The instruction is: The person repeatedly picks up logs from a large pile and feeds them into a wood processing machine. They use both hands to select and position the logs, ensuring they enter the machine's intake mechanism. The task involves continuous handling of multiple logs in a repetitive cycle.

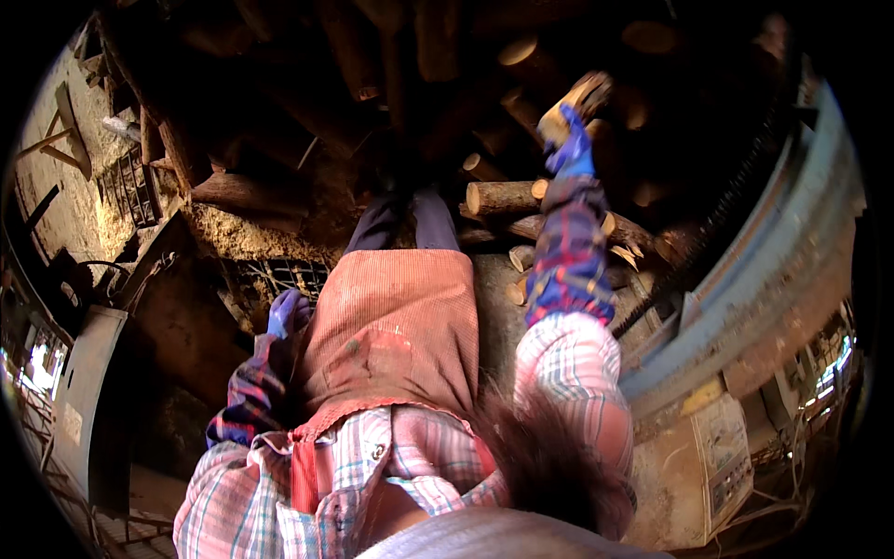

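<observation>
My right hand (572, 149), in a blue glove, reaches far forward and grips a short piece of wood (579, 101) with a pale split face. The hand and the wood are slightly smeared by motion. Below and around it lie cut logs, among them a pale-ended log (503, 197) to the left of my right sleeve. My left hand (290, 312), also gloved in blue, hangs beside the left edge of my orange-red apron (396, 307). Its fingers are loosely bent, and I see nothing in them.
Dark stacked logs (438, 42) fill the far side. A long bluish metal chute or beam (745, 252) curves along the right, with a worn control box (722, 456) near its lower end. At the left stand a grey metal panel (88, 391) and a sawdust-covered area (93, 196).
</observation>
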A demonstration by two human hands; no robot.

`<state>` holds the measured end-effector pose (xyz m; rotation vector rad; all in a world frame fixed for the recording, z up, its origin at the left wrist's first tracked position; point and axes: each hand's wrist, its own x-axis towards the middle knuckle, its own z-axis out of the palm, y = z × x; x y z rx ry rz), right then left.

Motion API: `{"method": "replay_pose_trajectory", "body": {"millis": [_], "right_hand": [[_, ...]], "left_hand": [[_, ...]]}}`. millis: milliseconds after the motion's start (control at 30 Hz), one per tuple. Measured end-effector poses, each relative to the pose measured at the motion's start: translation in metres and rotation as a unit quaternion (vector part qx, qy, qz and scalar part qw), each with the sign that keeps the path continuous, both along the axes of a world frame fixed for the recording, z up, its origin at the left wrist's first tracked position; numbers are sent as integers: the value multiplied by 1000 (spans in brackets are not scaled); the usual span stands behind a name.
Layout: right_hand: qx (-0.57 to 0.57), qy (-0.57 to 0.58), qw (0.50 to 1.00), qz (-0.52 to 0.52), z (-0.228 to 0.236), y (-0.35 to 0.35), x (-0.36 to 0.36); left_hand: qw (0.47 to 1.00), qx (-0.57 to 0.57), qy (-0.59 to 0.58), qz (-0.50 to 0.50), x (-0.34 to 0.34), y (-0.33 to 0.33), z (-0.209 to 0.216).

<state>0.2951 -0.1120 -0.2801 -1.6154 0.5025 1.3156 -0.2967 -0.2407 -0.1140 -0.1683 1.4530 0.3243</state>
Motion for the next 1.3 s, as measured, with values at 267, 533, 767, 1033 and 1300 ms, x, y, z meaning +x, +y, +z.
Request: {"method": "replay_pose_trajectory", "body": {"millis": [267,533,767,1033,1300], "right_hand": [[135,293,941,-106,275,-144,-146],[106,-214,843,482,400,-160,-177],[333,-4,897,292,462,-97,-180],[362,12,922,138,448,-87,-155],[359,-520,750,194,465,-27,35]], "left_hand": [[962,185,-145,-139,128,132,43],[933,79,-346,-55,254,191,88],[945,191,-265,-26,317,224,217],[909,295,-270,-115,399,254,286],[881,393,-210,-161,325,263,177]]}}
